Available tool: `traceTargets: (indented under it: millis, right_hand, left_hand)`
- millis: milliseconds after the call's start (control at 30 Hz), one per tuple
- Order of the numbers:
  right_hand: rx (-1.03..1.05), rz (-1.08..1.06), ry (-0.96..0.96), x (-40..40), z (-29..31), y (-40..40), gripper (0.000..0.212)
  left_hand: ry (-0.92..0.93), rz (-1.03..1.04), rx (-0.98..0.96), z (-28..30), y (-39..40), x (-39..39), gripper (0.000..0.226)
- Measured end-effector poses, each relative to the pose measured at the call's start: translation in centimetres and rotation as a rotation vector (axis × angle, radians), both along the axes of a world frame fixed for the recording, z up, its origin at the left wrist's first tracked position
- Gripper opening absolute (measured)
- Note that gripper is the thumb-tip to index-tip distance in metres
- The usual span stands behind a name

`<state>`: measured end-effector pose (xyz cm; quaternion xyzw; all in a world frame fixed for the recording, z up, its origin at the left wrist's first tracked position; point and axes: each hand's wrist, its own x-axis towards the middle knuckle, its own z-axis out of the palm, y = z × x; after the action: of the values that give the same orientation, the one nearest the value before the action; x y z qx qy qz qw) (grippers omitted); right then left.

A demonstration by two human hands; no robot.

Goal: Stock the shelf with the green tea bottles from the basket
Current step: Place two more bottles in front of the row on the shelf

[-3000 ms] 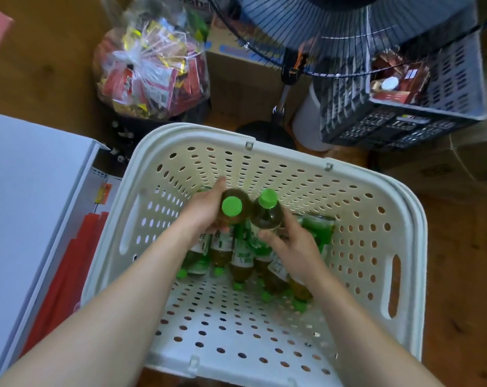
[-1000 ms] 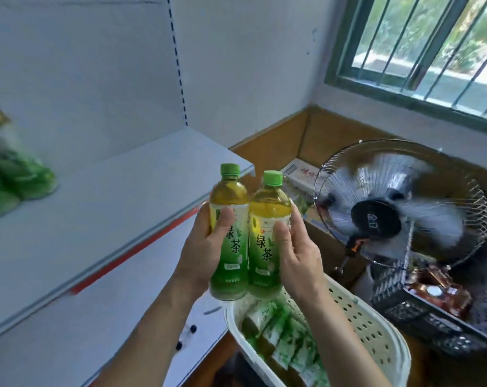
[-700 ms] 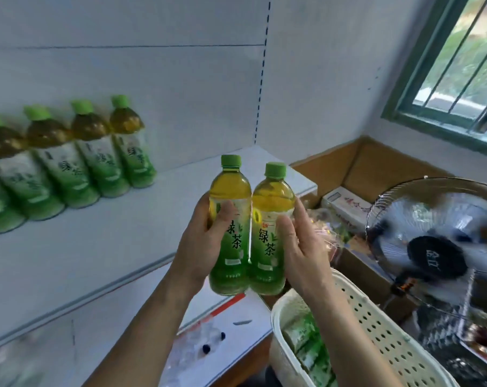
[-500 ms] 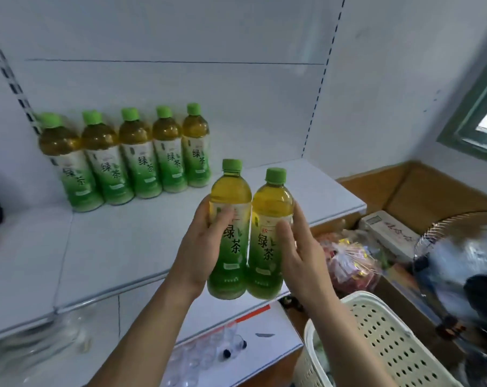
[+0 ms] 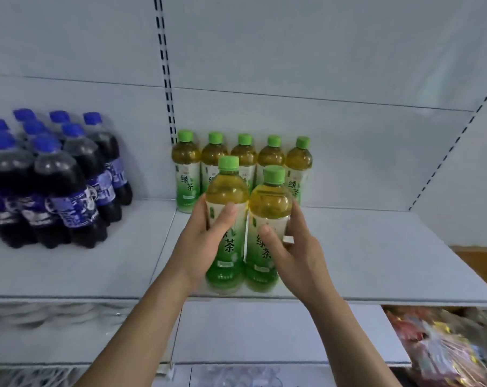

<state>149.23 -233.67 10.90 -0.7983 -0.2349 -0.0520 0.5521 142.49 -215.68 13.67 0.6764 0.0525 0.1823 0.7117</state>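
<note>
Two clear green-capped tea bottles held upright over the white metal shelf [image 5: 376, 261].
The left hand [image 5: 206, 247] gripped the left bottle [image 5: 227, 202]; the right hand [image 5: 295, 255] gripped the right bottle [image 5: 269, 208], the two bottles touching.

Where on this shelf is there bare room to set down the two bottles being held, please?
Bare shelf lies right of the right hand, and in front of the back row of green tea bottles, where the two held bottles gripped with the left hand hover. The far left is crowded with dark blue-capped bottles.
</note>
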Motion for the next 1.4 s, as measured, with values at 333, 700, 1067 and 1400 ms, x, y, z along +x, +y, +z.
traceTargets:
  millis: [333,700,1067,1400]
  right_hand:
    - [0.023,0.158,0.03,3.0,-3.0,7.7,0.088]
    - [-0.02,0.069,-0.044,5.6,-3.5,13.0,0.084]
    - [-0.263,-0.087,-0.122,4.9,-8.3,12.5,0.122]
    - [-0.355,-0.111,-0.165,6.4,-8.2,13.8,0.119]
  left_hand:
    - [0.044,0.071,0.04,-2.0,8.0,1.0,0.062]
    - [0.06,0.019,0.19,-3.7,13.8,5.2,0.072]
    - [0.111,0.233,0.606,-10.4,15.0,4.8,0.087]
    - [0.114,0.226,0.653,-9.4,15.6,6.5,0.082]
